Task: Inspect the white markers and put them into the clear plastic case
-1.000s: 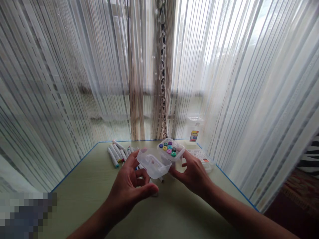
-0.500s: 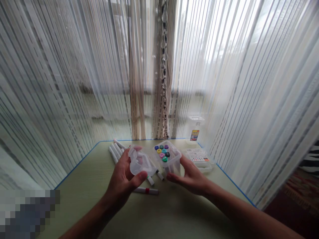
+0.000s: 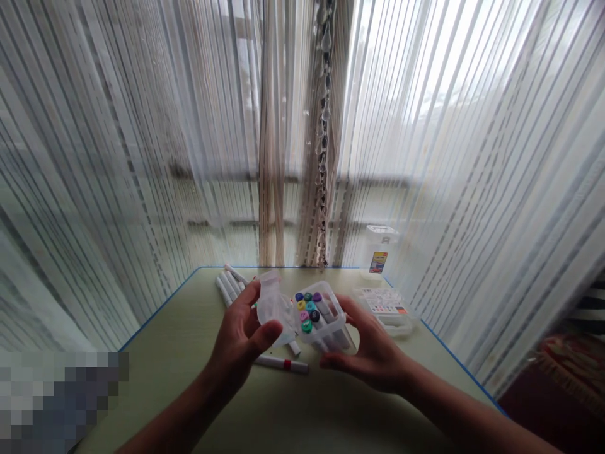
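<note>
Right hand (image 3: 375,352) grips the box (image 3: 336,326), tilted, seemingly so its markers (image 3: 310,307) show; left of it, left hand (image 3: 240,331) pinches the lid (image 3: 274,313).

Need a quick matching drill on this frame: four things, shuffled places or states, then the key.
Column one
1. translucent lid
2. open box
3. nearest loose marker
4. tall container

Column two
A. lying down, showing a red band
B. standing at the far right corner of the table
C. held in the left hand
D. held in the right hand

Pairs: 1-C, 2-D, 3-A, 4-B
</note>
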`<state>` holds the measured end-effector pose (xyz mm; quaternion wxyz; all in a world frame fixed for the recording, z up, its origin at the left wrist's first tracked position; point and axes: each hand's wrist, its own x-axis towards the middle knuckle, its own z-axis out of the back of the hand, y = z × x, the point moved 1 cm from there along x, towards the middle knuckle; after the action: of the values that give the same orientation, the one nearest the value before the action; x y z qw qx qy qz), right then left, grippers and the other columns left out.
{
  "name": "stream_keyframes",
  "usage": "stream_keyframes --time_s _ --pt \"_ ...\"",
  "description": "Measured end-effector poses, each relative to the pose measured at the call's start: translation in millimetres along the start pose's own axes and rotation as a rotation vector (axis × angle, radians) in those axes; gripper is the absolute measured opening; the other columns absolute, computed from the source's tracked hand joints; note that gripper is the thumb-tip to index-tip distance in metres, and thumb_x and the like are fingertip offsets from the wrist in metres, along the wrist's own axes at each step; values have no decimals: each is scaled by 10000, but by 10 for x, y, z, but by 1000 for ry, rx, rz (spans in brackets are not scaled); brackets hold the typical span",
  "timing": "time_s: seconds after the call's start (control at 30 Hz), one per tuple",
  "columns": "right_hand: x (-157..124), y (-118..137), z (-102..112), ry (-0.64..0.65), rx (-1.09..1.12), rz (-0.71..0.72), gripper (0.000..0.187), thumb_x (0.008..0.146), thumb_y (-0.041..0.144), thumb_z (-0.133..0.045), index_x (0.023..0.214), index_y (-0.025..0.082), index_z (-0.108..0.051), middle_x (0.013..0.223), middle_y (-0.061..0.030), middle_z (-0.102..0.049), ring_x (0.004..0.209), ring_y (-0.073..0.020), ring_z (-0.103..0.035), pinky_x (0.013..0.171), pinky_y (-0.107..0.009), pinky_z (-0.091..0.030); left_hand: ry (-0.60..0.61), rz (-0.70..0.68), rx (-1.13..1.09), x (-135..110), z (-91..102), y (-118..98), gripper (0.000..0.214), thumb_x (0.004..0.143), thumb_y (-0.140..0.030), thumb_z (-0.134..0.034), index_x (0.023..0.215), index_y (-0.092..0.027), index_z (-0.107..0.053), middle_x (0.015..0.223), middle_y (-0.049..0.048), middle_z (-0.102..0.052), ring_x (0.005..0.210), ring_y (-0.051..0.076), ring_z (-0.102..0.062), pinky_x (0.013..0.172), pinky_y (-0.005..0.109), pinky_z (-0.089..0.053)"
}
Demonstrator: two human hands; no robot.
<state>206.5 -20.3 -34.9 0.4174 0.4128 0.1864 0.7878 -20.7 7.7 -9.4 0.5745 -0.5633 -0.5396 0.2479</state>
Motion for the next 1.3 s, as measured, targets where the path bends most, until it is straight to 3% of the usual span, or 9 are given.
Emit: stream_keyframes --time_s 0.37,0.57,0.73,0.83,0.97,1.13,1.3 --pt "-47 71 -64 -25 -197 76 817 706 434 -816 1385 250 -398 1205 -103 -578 1037 -269 -609 881 -387 -519 131 -70 303 -30 100 32 732 718 -412 -784 1342 -193 -469 1180 135 -632 1005 294 -651 819 347 -534" --pt "-58 102 -84 -30 -223 81 816 702 416 -816 1382 256 -394 1191 -111 -588 1013 -279 -622 854 -397 -537 116 -155 492 -39 72 0 700 682 -324 -805 1325 -234 -543 1129 96 -607 1004 287 -613 797 332 -538" --pt "-54 109 -124 -74 -247 26 812 697 407 -816 1380 243 -407 1190 -118 -597 1016 -289 -627 854 -405 -550 72 -239 648 -46 52 -3 573 764 -350 -737 1303 -251 -572 1065 84 -568 938 259 -594 759 337 -541" --pt "-45 134 -172 -153 -273 -25 764 714 386 -804 1362 237 -428 1171 -122 -602 986 -289 -630 831 -415 -560 19 -302 735 -58 15 29 519 797 -361 -704 1292 -242 -605 1178 112 -547 1073 300 -558 919 416 -504" --pt "-38 210 -240 -246 -317 -88 740 722 423 -798 1342 226 -445 1161 -145 -601 986 -315 -624 827 -462 -561 -26 -340 827 -85 -71 100 595 820 -371 -691 1375 -230 -533 1329 128 -494 1272 337 -452 1113 488 -342" --pt "-40 296 -282 -240 -344 -100 711 748 468 -757 1332 208 -446 1153 -156 -600 987 -332 -618 804 -489 -565 -68 -334 770 -110 -160 131 588 811 -353 -712 1359 -241 -528 1326 115 -499 1247 318 -480 1082 480 -393" --pt "-64 325 -263 -250 -336 -56 669 770 430 -730 1328 220 -427 1130 -144 -601 967 -320 -621 784 -469 -571 -62 -205 533 -111 -188 88 495 830 -309 -681 1310 -265 -569 1357 101 -492 1168 303 -550 837 360 -563"
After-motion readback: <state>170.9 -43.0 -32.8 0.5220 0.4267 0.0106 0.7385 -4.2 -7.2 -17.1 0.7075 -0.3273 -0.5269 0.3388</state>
